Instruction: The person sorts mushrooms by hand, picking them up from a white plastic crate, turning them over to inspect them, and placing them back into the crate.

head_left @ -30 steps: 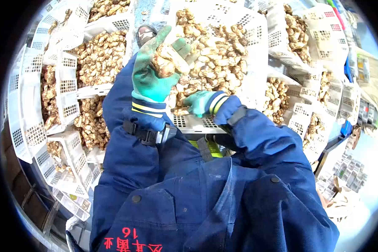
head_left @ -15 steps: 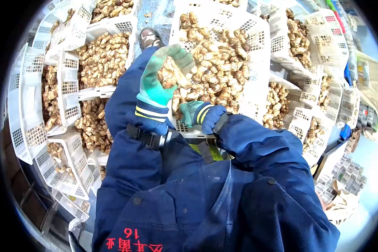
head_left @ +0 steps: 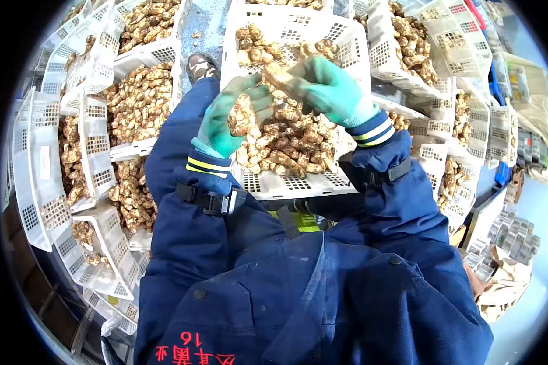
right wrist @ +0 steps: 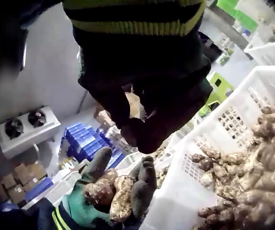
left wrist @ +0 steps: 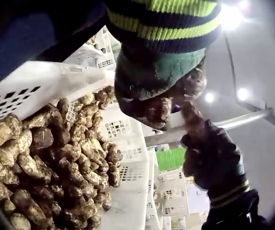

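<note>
My green-gloved left hand [head_left: 225, 118] cups around knobbly brown-and-cream mushrooms above the left side of a white perforated crate [head_left: 268, 193]. Two of them, a darker one [right wrist: 99, 192] and a paler one [right wrist: 122, 199], lie in that palm in the right wrist view. My right hand [head_left: 338, 94] pinches another mushroom [head_left: 278, 76] over the crate, its end close to my left fingers. In the left wrist view this mushroom [left wrist: 192, 117] sticks up from my right hand [left wrist: 214, 158]. Below both hands is a heap of mushrooms [head_left: 298, 146].
More white crates of mushrooms stand on the left [head_left: 141, 94] and right [head_left: 414, 45]. A patterned shoe [head_left: 202, 67] is beside the middle crate. Grey containers [head_left: 514, 237] and a crumpled beige bag [head_left: 505, 283] lie at the far right.
My right hand has risen from the crate's near edge, moved up and right, and now pinches a mushroom. My left hand still holds its mushrooms. The middle crate sits slightly further left in view.
</note>
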A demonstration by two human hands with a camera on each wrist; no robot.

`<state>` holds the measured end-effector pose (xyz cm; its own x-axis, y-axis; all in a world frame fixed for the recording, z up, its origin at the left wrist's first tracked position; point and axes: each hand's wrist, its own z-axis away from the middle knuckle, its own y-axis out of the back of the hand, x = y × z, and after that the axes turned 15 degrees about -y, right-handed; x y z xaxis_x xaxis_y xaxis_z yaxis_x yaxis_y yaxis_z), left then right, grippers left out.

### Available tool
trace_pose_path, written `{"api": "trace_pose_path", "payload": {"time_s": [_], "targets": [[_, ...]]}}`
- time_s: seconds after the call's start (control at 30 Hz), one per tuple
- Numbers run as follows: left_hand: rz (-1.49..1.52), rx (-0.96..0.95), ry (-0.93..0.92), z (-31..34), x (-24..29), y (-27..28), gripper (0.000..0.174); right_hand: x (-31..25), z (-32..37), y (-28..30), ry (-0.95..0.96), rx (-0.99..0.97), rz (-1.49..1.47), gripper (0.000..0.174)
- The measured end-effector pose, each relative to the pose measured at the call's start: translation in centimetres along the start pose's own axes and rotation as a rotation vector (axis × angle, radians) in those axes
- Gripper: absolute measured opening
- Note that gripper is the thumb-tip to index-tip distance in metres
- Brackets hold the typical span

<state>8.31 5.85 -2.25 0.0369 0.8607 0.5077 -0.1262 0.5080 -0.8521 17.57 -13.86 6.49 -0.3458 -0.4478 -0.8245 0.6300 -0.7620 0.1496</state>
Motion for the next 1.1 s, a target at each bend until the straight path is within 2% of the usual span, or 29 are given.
{"api": "trace_pose_path", "payload": {"time_s": [0.03, 0.07, 0.13, 0.17, 0.23, 0.27, 0.3, 0.37, 0.43, 0.5, 0.57, 0.63, 0.67, 0.7, 0.77, 0.83, 0.87, 0.9, 0.93, 1.0, 1.03, 1.1], "targets": [[0.001, 0.031, -0.019, 0.8, 0.7, -2.4, 0.066, -2.1, 0.6, -1.0, 0.088, 0.043, 0.157, 0.027], [0.049, -0.05, -0.026, 0.6, 0.9, -2.2, 0.065, -4.0, 1.1, -1.2, 0.11, 0.013, 0.404, 0.029], [0.148, -0.201, -0.042, 0.1, 1.3, -1.1, 0.064, -5.2, 1.2, -2.1, 0.07, -0.019, 0.446, 0.035], [0.199, -0.272, -0.054, 0.2, 1.6, -0.4, 0.064, -4.2, -0.4, -1.2, 0.181, 0.031, 0.311, 0.032], [-0.063, -0.084, -0.118, 1.2, 2.6, -0.5, 0.064, 0.0, -4.7, 1.5, 0.22, 0.222, 0.26, 0.03], [0.086, 0.031, -0.217, 1.1, 2.3, -1.4, 0.063, 3.4, -7.0, 3.2, 0.223, 0.23, 0.736, 0.031], [0.195, -0.147, -0.216, 0.6, 2.9, 0.3, 0.059, 5.7, -8.5, 4.3, 0.219, 0.226, 1.215, 0.032], [0.29, -0.069, -0.353, 1.0, 4.2, -0.9, 0.057, 5.5, -7.1, 0.9, -0.263, -0.071, 1.137, 0.04], [0.508, -0.135, -0.352, 0.8, 5.0, -0.2, 0.06, 11.3, -8.3, -1.3, 0.073, -0.031, 1.153, 0.049], [0.465, 0.0, -0.42, 1.1, 5.5, -0.7, 0.063, 11.4, -7.6, -4.0, -0.071, -0.045, 1.302, 0.056], [0.421, -0.001, -0.441, 0.9, 5.8, -0.2, 0.066, 14.6, -7.3, -4.4, 0.168, 0.131, 1.36, 0.055], [0.421, 0.004, -0.433, 0.9, 5.9, 0.0, 0.07, 14.6, -7.0, -2.0, 0.148, 0.029, 1.348, 0.052], [0.444, 0.011, -0.424, 0.8, 5.8, 0.1, 0.07, 14.6, -7.2, -1.3, 0.122, 0.097, 1.364, 0.041], [0.465, 0.02, -0.422, 0.8, 5.8, 0.2, 0.07, 13.8, -7.6, -0.5, -0.063, 0.131, 1.353, 0.035], [0.519, -0.024, -0.399, 1.0, 5.8, 0.6, 0.063, 11.8, -7.4, 1.5, -0.19, 0.238, 1.412, 0.026], [0.549, -0.071, -0.372, 1.0, 5.6, 0.7, 0.057, 10.0, -6.5, 1.3, -0.154, 0.302, 1.495, 0.024], [0.548, -0.063, -0.37, 1.0, 5.5, 0.5, 0.057, 9.5, -5.7, 0.2, -0.001, 0.373, 1.431, 0.025], [0.547, -0.054, -0.369, 1.0, 5.4, 0.2, 0.057, 8.2, -5.6, -1.9, 0.05, 0.229, 1.416, 0.024], [0.486, -0.1, -0.374, 1.1, 5.4, -0.2, 0.057, 8.7, -4.5, -4.1, 0.334, 0.212, 1.259, 0.025], [0.415, -0.054, -0.376, 1.1, 5.4, -0.1, 0.056, 9.2, -3.7, -8.1, 0.439, -0.265, 0.917, 0.035], [0.381, -0.052, -0.397, 1.2, 5.3, -0.1, 0.055, 11.8, -4.2, -10.3, 0.414, -0.235, 1.077, 0.034], [0.422, -0.077, -0.391, 1.0, 5.1, 0.5, 0.055, 12.3, -5.1, -11.6, 0.307, -0.224, 1.272, 0.035]]}}
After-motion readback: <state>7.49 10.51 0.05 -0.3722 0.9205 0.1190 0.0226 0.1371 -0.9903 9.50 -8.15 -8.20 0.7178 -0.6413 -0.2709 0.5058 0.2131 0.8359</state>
